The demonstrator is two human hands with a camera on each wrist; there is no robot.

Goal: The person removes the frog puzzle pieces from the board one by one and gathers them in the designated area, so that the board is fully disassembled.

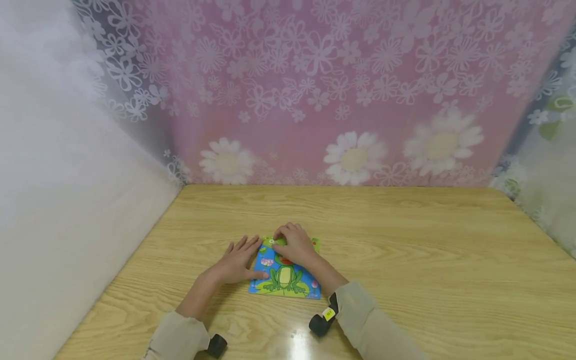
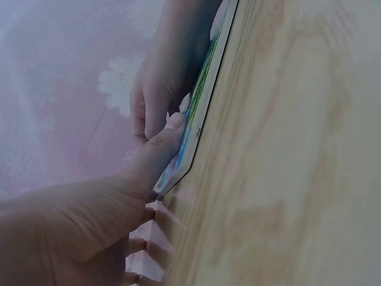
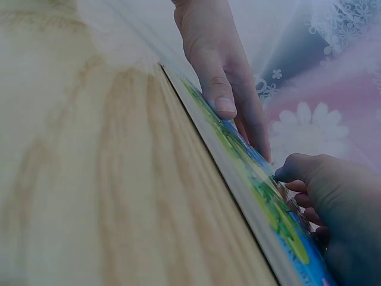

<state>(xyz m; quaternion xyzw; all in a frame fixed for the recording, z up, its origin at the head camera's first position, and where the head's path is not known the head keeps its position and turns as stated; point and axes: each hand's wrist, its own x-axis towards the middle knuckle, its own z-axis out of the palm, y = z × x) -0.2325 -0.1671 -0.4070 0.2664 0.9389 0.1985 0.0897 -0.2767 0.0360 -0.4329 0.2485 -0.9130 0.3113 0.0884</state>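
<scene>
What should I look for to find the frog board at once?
Find the wooden table before the pink flowered curtain, then the left hand and right hand. The flat board lies partly beneath them. Unlike the black wrist devices nearby, it shows a green frog on blue.

Legible text: none with certainty.

Obs. 1, head view: yellow label (image 1: pixel 329 314) on the black wrist device (image 1: pixel 319 325) at the right sleeve cuff (image 1: pixel 353 305), well back from the right fingers (image 1: pixel 282 231), on the wearer's side of them. Small dark marks across its middle; too small and blurred to read, letters or digits not distinguishable.

Obs. 2, same view: frog picture board (image 1: pixel 285 279), under the right fingers. Tiny pale marks (image 1: pixel 312 296) at its near right corner, nearer the wearer than the right fingers and to their right; lettering or decoration, cannot tell.

Wrist views: frog picture board seen at a steep slant; any print unresolved.
</scene>
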